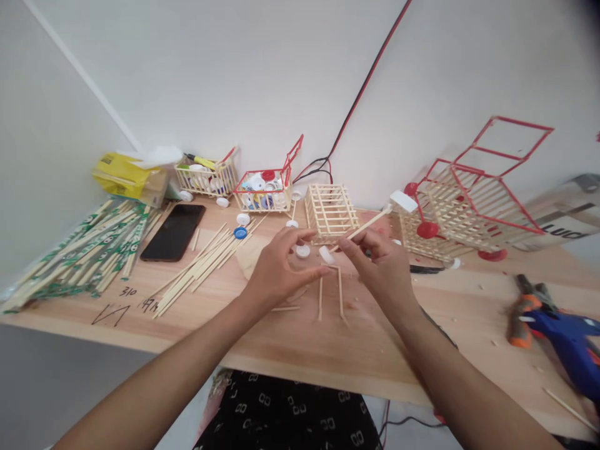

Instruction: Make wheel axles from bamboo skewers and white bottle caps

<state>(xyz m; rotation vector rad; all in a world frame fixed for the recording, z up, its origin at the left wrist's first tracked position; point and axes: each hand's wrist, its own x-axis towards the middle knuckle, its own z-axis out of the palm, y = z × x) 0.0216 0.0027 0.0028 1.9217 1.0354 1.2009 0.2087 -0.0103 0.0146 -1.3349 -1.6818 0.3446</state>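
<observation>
In my right hand, thumb and fingers pinch a thin wooden stick. A white bottle cap sits on its far end, and another white cap is at its near end. My left hand is open beside that near cap, thumb and forefinger apart with nothing seen between them. A loose white cap shows just past the left fingers. Behind both hands stands a small slatted basket of sticks. Below them a stick frame lies on the tabletop.
Loose sticks, a phone and wrapped chopsticks lie left. Along the wall stand a cap-filled stick cart and another cart. Red-trimmed carts stand right, near a blue glue gun and orange-handled pliers.
</observation>
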